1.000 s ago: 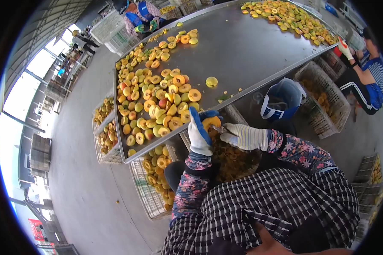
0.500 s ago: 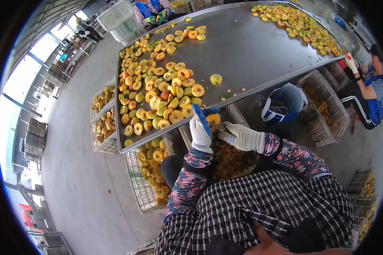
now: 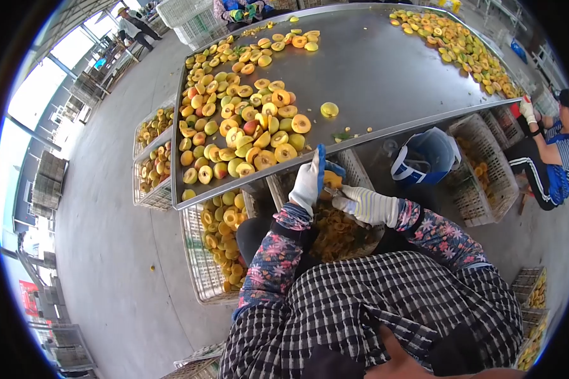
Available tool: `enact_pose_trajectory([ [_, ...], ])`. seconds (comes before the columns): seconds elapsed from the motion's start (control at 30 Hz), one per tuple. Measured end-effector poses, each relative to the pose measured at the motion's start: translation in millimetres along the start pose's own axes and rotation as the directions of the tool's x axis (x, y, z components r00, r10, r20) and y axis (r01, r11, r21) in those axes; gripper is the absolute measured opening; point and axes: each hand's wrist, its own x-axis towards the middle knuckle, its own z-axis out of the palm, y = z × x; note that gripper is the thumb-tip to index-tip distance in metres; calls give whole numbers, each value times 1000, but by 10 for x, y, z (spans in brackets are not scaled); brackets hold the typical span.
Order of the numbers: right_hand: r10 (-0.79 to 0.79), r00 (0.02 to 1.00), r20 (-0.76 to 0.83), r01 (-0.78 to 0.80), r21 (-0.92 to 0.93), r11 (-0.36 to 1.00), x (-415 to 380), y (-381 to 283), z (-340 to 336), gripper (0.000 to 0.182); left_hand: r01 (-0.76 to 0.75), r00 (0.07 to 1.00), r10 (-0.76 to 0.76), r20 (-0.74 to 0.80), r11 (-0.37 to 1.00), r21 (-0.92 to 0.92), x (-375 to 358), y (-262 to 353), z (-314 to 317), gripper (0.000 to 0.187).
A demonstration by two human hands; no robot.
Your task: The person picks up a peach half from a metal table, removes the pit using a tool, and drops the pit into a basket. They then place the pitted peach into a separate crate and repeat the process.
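My left hand [image 3: 310, 181], in a white glove with blue-coated fingers, is closed on a yellow-orange peach half [image 3: 332, 179] just off the table's near edge. My right hand [image 3: 372, 206], in a striped cream glove, is closed beside it. A small metal tool, its kind partly hidden by the fingers, reaches from the right hand to the fruit. Below both hands stands a plastic crate [image 3: 358, 172] with orange fruit pieces [image 3: 341, 235] inside. Many halved peaches [image 3: 243, 129], some with pits showing, lie on the metal table [image 3: 373, 69] ahead of the left hand.
A crate of peach halves [image 3: 196, 268] stands at my left, with more crates [image 3: 155, 196] beyond it. Right of my hands are a blue-and-white bucket [image 3: 423, 161] and another crate [image 3: 487, 192]. A co-worker [image 3: 553, 151] sits at the right; another [image 3: 243, 11] is across the table.
The camera view has shifted slightly, so the table sits a little farther right and higher. Both hands stay together at the same peach half, appearing slightly nearer my body relative to the table edge.
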Motion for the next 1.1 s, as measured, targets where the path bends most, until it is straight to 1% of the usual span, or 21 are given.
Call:
enact_pose_trajectory([
  [0.03, 147, 988, 55, -153, 155, 976, -73, -186, -42, 43, -39, 999, 38, 18, 999, 13, -3, 8, 15, 78],
  [0.07, 279, 951, 134, -308, 297, 904, -125, -319, -58, 41, -74, 997, 73, 33, 997, 25, -24, 7, 9, 78],
  [0.1, 292, 929, 228, -366, 440, 820, -143, -350, -75, 39, -103, 991, 97, 94, 993, 64, -9, 18, -37, 77],
  [0.17, 255, 918, 303, -394, 637, 663, -151, -331, -85, 37, -320, 946, 320, 53, 947, -6, -68, -51, 18, 75],
  [0.2, 232, 914, 334, -406, 721, 562, -167, -314, -84, 36, -211, 974, 219, 48, 967, -143, -49, -70, 17, 73],
  [0.23, 231, 905, 356, -425, 758, 495, -154, -303, -95, 36, -100, 992, 117, 43, 955, -279, -33, -82, 19, 72],
  [0.33, 186, 913, 363, -408, 818, 406, -146, -263, -89, 36, -101, 993, 67, -95, 904, -416, -44, -79, 110, 71],
  [0.43, 170, 930, 326, -367, 816, 447, -141, -201, -60, 38, -94, 981, 6, -193, 887, -451, -34, -52, 179, 69],
  [0.47, 192, 946, 261, -324, 774, 544, -148, -204, -38, 38, -95, 974, -12, -227, 885, -457, -19, -52, 193, 68],
  [0.53, 215, 968, 126, -244, 657, 713, -163, -263, 46, 38, -140, 956, 16, -293, 902, -408, 56, -71, 191, 66],
  [0.57, 198, 972, 129, -235, 619, 749, -160, -218, 37, 40, -159, 945, 29, -325, 911, -382, 83, -105, 188, 65],
  [0.67, 218, 972, 90, -227, 603, 765, -189, -213, 51, 40, -348, 871, 290, -396, 934, -79, 140, -238, 204, 62],
  [0.7, 219, 970, 102, -235, 609, 758, -211, -217, 42, 40, -387, 846, 327, -420, 920, -65, 199, -288, 192, 60],
  [0.77, 219, 968, 123, -247, 621, 744, -277, -217, -9, 40, -334, 847, 215, -486, 927, -173, 304, -352, 65, 61],
  [0.8, 214, 970, 119, -242, 584, 775, -297, -160, -2, 39, -308, 846, 156, -511, 924, -228, 318, -329, 7, 61],
  [0.83, 206, 972, 113, -234, 545, 805, -307, -77, 17, 38, -254, 885, 48, -464, 884, -392, 304, -315, -59, 62],
  [0.87, 197, 975, 104, -222, 510, 831, -315, -26, 39, 38, -183, 933, 8, -361, 871, -455, 229, -328, -117, 62],
  [0.9, 246, 968, 41, -233, 508, 830, -328, -41, 20, 37, -168, 943, -5, -333, 856, -489, 181, -298, -88, 61],
  [1.03, 255, 962, -93, -178, 493, 852, -273, 49, -61, 35, -145, 970, -9, -242, 778, -611, 113, -209, -86, 54],
  [1.07, 242, 964, -111, -160, 482, 861, -268, 55, -89, 35, -280, 932, 161, -325, 888, -364, 151, -320, -220, 50],
  [1.1, 225, 965, -131, -139, 474, 870, -253, 57, -116, 34, -394, 870, 343, -353, 916, -81, 232, -512, -489, 46],
])
